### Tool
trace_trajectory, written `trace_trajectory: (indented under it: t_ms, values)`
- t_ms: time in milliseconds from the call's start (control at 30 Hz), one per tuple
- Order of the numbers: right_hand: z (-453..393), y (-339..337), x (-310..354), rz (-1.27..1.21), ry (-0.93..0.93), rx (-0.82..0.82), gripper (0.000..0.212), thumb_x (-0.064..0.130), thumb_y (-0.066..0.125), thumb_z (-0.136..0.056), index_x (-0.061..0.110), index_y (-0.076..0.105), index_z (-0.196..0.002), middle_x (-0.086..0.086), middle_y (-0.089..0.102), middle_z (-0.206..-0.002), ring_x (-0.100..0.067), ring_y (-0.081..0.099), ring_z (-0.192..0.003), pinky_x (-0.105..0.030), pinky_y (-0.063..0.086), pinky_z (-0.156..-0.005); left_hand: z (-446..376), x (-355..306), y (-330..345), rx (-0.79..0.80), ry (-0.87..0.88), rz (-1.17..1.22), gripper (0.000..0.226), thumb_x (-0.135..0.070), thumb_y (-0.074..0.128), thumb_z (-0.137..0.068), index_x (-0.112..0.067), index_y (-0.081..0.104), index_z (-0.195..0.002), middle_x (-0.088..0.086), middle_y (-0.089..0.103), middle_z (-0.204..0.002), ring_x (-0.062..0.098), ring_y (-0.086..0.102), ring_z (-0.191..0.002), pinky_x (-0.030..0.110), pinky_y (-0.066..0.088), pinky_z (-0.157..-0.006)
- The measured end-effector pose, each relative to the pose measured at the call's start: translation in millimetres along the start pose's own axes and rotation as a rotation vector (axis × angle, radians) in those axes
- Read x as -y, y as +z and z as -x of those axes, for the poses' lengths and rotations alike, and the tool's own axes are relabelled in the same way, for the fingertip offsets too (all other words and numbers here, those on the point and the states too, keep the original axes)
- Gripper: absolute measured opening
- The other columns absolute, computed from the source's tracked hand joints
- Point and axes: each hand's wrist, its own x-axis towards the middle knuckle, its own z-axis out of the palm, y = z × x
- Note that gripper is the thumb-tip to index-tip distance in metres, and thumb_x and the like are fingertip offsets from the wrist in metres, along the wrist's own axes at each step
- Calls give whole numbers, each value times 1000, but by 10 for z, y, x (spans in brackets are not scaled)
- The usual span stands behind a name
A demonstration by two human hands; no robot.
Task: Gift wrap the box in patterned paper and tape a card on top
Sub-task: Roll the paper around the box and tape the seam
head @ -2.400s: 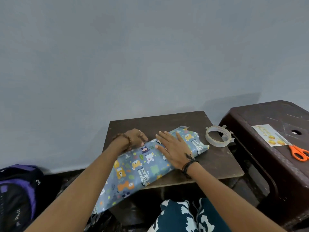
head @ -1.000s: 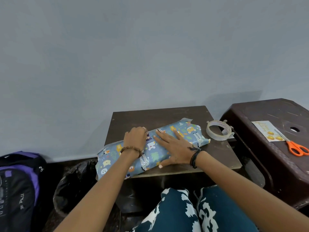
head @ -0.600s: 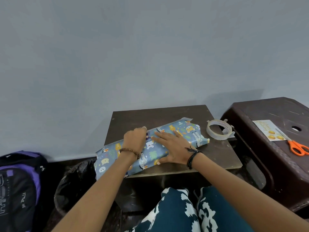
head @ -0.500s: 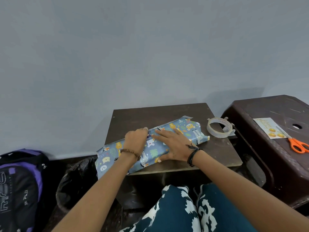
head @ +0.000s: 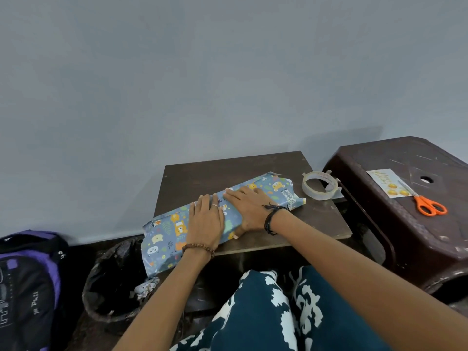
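Both my hands lie flat, fingers straight, pressing down on the wrapped box (head: pixel 222 216); neither curls round anything. Left hand (head: pixel 206 221) covers the middle of the parcel, right hand (head: pixel 249 207) touches it at 2 o'clock. Box lies diagonally on the small dark table (head: pixel 253 173), long axis from 8 to 2 o'clock. Patterned paper (head: pixel 164 236) is blue-grey with cartoon animals; loose end at 8 o'clock overhangs the table edge, unfolded. Far end at 2 o'clock is folded in. Tape roll (head: pixel 319 184) at 3 o'clock on the table. Card (head: pixel 387 182) and orange scissors (head: pixel 428 205) on the brown stool (head: pixel 405 236), farther at 3 o'clock.
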Motion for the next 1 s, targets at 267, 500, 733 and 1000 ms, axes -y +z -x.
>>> trace_trajectory:
  t_ms: [267, 500, 733, 1000]
  values:
    - [149, -63, -133, -749, 157, -92, 62, 38, 66, -84, 16, 44, -138, -2, 43, -144, -17, 40, -131, -30, 29, -107, -17, 17, 32, -58, -25, 51, 55, -30, 19, -90, -2, 54, -122, 16, 57, -117, 33, 52, -114, 46, 37, -102]
    - [75, -89, -849, -332, 744, -366, 28, 6, 39, -95, 3, 58, -115, -17, 57, -122, -32, 57, -109, -35, 47, -83, -27, -12, 56, -85, -46, 41, 61, -31, 13, -86, -2, 57, -117, 16, 58, -113, 34, 53, -112, 47, 38, -101]
    - [-141, -34, -1127, 132, 800, -175, 30, -6, 38, -95, -1, 55, -120, -16, 55, -120, -27, 55, -110, -29, 52, -83, -39, -48, 55, -101, -83, 44, 56, -27, 20, -86, 1, 58, -116, 20, 60, -112, 38, 56, -109, 51, 42, -97]
    - [-186, 71, -1236, 270, 784, -37, 30, -5, 44, -92, 3, 64, -113, -10, 66, -112, -27, 64, -101, -30, 52, -71, -44, -37, 78, -104, -70, 24, 54, -25, 23, -86, 1, 61, -114, 18, 63, -110, 36, 59, -108, 50, 44, -95]
